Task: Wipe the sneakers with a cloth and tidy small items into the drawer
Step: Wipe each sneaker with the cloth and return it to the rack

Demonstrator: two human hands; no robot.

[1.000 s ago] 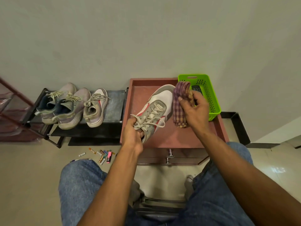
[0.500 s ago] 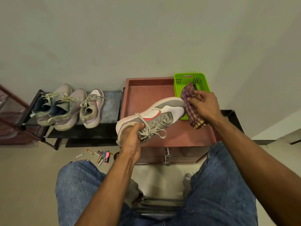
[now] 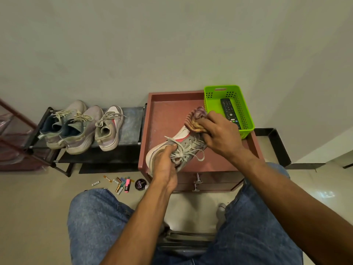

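Both hands work: soft checked cloth [image 3: 195,119] rubs laced sneaker [image 3: 181,142].

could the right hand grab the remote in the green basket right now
Probably not at once: the right hand is close to the remote in the open-topped basket, but it grips the cloth.

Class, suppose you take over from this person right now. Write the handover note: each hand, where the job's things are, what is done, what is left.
Left hand grips the sneaker at its heel end, held over the red cabinet top.
Right hand presses the checked cloth onto the sneaker's toe.
Three more sneakers sit on the low rack.
Small items and a round tin lie on the floor; both drawers are closed.
Done: wiping of this sneaker is under way.
Left: finish it, any unwiped sneakers on the rack, then put the small items in a drawer.
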